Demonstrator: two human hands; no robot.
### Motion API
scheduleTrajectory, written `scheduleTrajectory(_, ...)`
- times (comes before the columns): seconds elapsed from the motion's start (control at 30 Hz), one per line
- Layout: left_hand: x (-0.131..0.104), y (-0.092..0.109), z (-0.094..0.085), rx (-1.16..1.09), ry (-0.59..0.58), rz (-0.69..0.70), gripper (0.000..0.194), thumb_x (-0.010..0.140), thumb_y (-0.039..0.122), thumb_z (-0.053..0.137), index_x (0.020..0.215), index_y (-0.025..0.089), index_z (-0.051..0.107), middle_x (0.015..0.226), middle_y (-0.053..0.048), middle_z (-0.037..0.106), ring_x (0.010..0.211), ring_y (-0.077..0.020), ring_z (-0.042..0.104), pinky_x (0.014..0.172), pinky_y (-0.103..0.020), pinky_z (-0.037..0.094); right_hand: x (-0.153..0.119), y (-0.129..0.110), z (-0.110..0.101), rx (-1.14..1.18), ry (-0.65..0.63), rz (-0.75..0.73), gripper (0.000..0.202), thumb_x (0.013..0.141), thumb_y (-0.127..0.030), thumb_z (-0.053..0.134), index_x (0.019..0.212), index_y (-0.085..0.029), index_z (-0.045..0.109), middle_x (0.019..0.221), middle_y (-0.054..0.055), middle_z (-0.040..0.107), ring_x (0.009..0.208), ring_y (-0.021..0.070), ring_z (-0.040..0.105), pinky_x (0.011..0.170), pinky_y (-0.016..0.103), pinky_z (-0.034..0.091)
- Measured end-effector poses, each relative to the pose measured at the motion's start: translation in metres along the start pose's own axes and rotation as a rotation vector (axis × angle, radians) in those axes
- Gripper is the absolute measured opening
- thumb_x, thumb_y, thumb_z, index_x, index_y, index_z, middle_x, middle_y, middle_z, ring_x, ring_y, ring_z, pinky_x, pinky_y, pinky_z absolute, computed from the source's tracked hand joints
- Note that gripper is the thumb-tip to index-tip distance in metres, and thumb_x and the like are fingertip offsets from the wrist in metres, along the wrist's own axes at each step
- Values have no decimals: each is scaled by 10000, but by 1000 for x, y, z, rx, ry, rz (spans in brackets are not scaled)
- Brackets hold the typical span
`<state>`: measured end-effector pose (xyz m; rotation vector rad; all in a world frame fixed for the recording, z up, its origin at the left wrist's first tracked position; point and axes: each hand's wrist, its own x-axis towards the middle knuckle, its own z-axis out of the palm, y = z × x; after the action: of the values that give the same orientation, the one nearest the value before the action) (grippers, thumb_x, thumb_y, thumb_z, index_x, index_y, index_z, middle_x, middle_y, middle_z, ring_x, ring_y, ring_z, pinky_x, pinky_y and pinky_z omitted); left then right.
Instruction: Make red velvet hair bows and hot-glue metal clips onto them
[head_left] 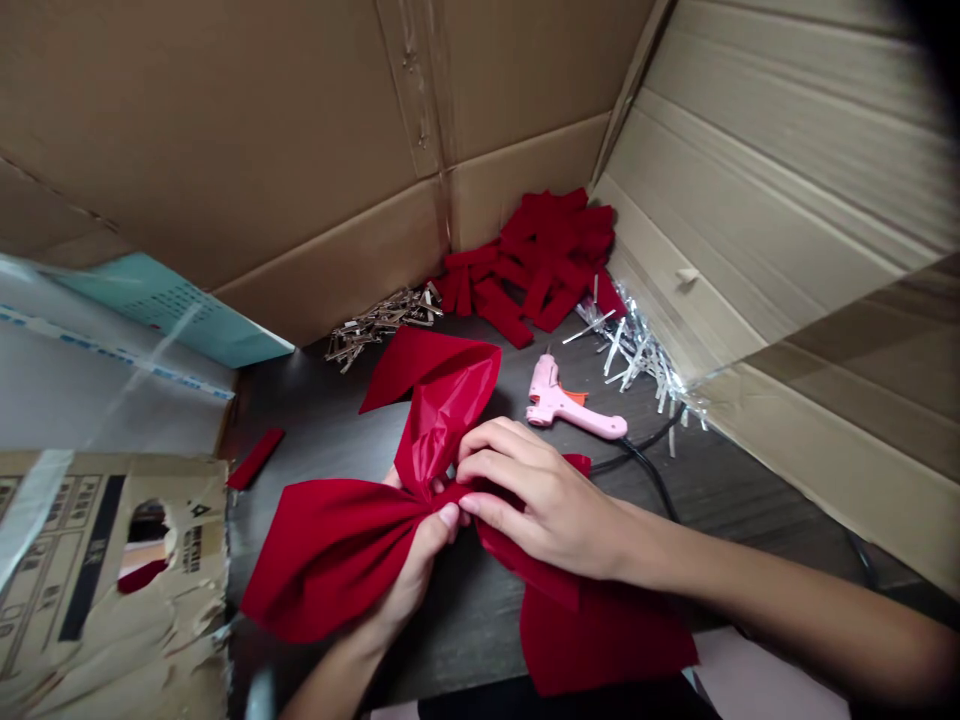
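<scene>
The red bow (330,550) was in mid-air just over the bench (322,430), its gathered middle pinched between both hands and its loops and tails fanned out to the sides. The left hand (420,560) was closed on it from beneath, thumb laid beside the knot of pleats, probably so that the folds could not spring open. The right hand (559,500) gripped the same centre from above, fingertips bunched close to that thumb, which seemed to leave the wide ends free of creasing.

Beyond the right hand lay a pink glue gun (574,410) on its side, nozzle pointing away from the fingers, a sensible way to keep a hot tip off skin and cloth. Its black cord (660,480) ran off to the right, out from under the bow.

Farther back, short red strips (551,255) were heaped in the corner, with gold ties (382,322) to their left and silver ties (645,350) to their right, apparently sorted by kind. One loose strip (256,458) lay alone at the left. Cardboard walls (300,120) stood around the back, perhaps to contain the small pieces.
</scene>
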<state>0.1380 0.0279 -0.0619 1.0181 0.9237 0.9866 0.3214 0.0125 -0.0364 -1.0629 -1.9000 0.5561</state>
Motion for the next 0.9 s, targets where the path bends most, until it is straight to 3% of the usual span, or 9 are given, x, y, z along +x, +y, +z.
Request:
scheduleTrajectory(0.17, -1, 0, 1, 60, 30, 4, 200, 748, 254, 740, 915, 202, 641, 752, 9, 612, 661, -148, 556, 630, -288, 487, 1, 3, 1, 114, -10, 70, 36, 904, -161, 562, 877, -185, 564, 955, 69, 591, 881, 211, 530, 815, 387, 459)
scheduleTrajectory(0.4, 2, -6, 6, -57, 81, -87, 226, 676, 293, 802, 801, 184, 648, 725, 21, 635, 661, -132, 553, 652, -267, 486, 2, 4, 7, 223, -14, 157, 157, 827, -44, 551, 807, -191, 499, 906, 43, 560, 840, 187, 518, 769, 342, 449)
scheduleTrajectory(0.7, 4, -3, 8, -64, 48, -251, 311, 635, 373, 802, 604, 156, 581, 621, 21, 537, 641, -126, 452, 670, -274, 434, -2, 15, 14, 222, 33, 76, 131, 861, -132, 594, 764, -181, 521, 864, 40, 540, 807, 176, 506, 733, 317, 439)
scheduleTrajectory(0.9, 5, -4, 9, -60, 44, -262, 283, 635, 362, 803, 629, 159, 605, 634, 24, 543, 639, -128, 449, 693, -290, 415, -1, 15, 8, 213, 18, 82, 140, 832, -56, 565, 746, -167, 563, 866, 48, 556, 797, 167, 544, 727, 307, 466)
